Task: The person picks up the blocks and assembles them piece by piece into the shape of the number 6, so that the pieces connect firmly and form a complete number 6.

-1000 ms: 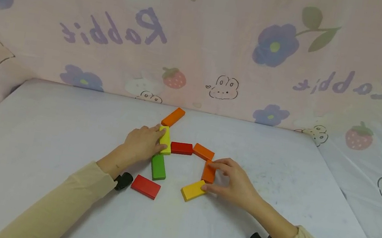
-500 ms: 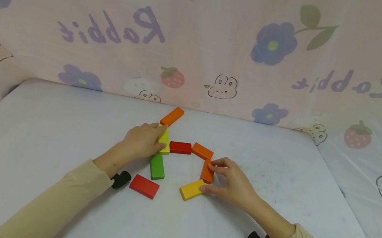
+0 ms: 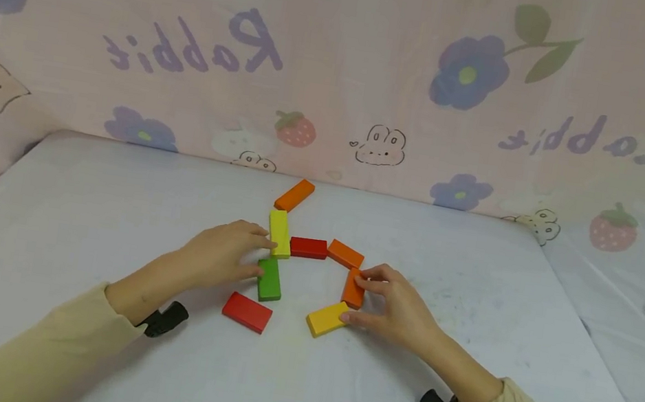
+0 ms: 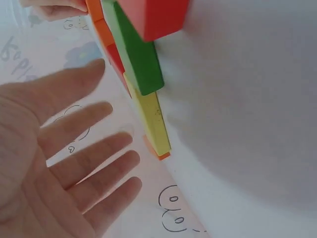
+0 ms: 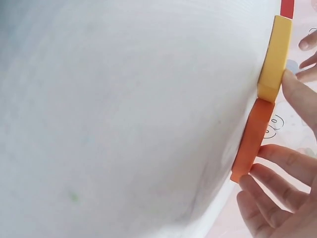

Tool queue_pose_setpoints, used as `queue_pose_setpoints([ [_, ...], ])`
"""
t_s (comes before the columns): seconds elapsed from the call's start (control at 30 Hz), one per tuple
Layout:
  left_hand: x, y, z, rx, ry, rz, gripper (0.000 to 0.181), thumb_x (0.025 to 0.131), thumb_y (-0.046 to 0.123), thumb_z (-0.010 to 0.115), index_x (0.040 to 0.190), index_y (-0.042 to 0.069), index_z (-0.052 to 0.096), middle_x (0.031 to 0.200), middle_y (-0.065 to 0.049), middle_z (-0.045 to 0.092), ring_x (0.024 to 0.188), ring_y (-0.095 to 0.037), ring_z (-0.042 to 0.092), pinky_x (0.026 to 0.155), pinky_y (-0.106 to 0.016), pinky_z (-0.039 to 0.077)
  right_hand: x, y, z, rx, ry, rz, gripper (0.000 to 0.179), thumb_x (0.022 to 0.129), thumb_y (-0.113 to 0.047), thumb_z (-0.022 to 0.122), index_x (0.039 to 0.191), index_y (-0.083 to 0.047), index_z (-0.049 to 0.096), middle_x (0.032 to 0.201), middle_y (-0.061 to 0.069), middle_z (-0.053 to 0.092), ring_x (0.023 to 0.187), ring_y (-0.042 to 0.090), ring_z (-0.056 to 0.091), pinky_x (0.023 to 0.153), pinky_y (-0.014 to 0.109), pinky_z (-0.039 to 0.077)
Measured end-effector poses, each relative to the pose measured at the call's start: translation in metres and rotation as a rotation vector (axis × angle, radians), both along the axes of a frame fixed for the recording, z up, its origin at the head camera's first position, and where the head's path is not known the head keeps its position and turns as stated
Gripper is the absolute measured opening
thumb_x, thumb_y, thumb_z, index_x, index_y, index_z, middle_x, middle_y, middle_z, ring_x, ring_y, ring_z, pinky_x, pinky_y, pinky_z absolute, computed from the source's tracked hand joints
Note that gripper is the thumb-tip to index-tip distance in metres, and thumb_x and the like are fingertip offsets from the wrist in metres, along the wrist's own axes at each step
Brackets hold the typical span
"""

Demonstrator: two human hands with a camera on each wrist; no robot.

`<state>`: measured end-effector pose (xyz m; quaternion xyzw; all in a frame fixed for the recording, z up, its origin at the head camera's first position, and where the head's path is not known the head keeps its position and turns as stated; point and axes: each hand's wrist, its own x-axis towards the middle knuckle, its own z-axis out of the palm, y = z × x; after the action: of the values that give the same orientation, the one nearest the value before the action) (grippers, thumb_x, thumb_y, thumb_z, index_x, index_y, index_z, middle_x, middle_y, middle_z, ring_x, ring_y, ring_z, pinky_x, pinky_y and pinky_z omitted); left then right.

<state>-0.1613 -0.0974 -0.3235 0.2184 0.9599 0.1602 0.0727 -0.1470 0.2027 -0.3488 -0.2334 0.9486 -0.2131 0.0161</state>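
Note:
In the head view my left hand (image 3: pixel 220 257) hovers beside the lime-yellow block (image 3: pixel 279 233) and the green block (image 3: pixel 269 281), fingers extended and holding nothing. The left wrist view shows its fingers spread apart from the blocks. My right hand (image 3: pixel 396 311) rests its fingertips on the upright-running orange block (image 3: pixel 354 288) while its thumb touches the golden-yellow block (image 3: pixel 326 319). Seen from the right wrist, these fingers are loosely bent against the blocks' edges. A dark red block (image 3: pixel 308 248) and another orange block (image 3: pixel 345 254) link the two sides of this flat chain.
Closest to the front left lies a red block (image 3: pixel 247 312), apart from the green one. A third orange block (image 3: pixel 295 195) slants at the chain's far end. The white table (image 3: pixel 139 215) meets a printed curtain (image 3: pixel 342 72) at the back.
My left hand has come off the lime-yellow block and shifted left and toward me, its thumb now by the green block. The right hand stays where it was.

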Motion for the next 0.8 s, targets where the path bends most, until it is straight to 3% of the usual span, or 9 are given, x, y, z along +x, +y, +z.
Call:
queue_pose_setpoints([
  [0.17, 0.008, -0.003, -0.003, 0.036, 0.016, -0.016, 0.046, 0.085, 0.024, 0.073, 0.127, 0.009, 0.063, 0.121, -0.01, 0.063, 0.11, -0.026, 0.057, 0.087, -0.04, 0.054, 0.0, 0.001, -0.001, -0.001, 0.0, -0.002, 0.063, 0.073, -0.039, 0.082, 0.121, -0.002, 0.066, 0.118, 0.006, 0.061, 0.109, 0.027, 0.056, 0.093, 0.047, 0.05],
  [0.33, 0.013, -0.003, -0.006, 0.041, -0.035, -0.026, 0.049, 0.084, 0.026, 0.074, 0.129, 0.011, 0.062, 0.114, -0.006, 0.064, 0.101, -0.021, 0.057, 0.081, -0.035, 0.054, 0.0, 0.0, -0.001, 0.0, -0.005, 0.0, 0.064, 0.073, -0.039, 0.082, 0.122, -0.001, 0.065, 0.118, 0.006, 0.06, 0.109, 0.027, 0.057, 0.092, 0.046, 0.05],
  [0.53, 0.013, -0.001, -0.012, 0.043, -0.034, -0.03, 0.047, 0.083, 0.026, 0.075, 0.125, 0.008, 0.065, 0.11, -0.004, 0.064, 0.097, -0.018, 0.058, 0.079, -0.031, 0.052, 0.0, 0.0, -0.001, -0.004, -0.001, 0.01, 0.063, 0.073, -0.039, 0.082, 0.122, -0.001, 0.065, 0.118, 0.006, 0.06, 0.107, 0.027, 0.057, 0.091, 0.046, 0.05],
  [0.8, 0.011, 0.008, -0.014, 0.083, 0.001, -0.05, 0.043, 0.081, 0.024, 0.077, 0.117, 0.002, 0.068, 0.099, -0.003, 0.065, 0.082, -0.012, 0.053, 0.065, -0.021, 0.045, -0.001, 0.002, -0.001, -0.007, 0.017, 0.024, 0.064, 0.073, -0.04, 0.082, 0.121, -0.001, 0.066, 0.116, 0.005, 0.061, 0.103, 0.024, 0.059, 0.088, 0.043, 0.051],
])
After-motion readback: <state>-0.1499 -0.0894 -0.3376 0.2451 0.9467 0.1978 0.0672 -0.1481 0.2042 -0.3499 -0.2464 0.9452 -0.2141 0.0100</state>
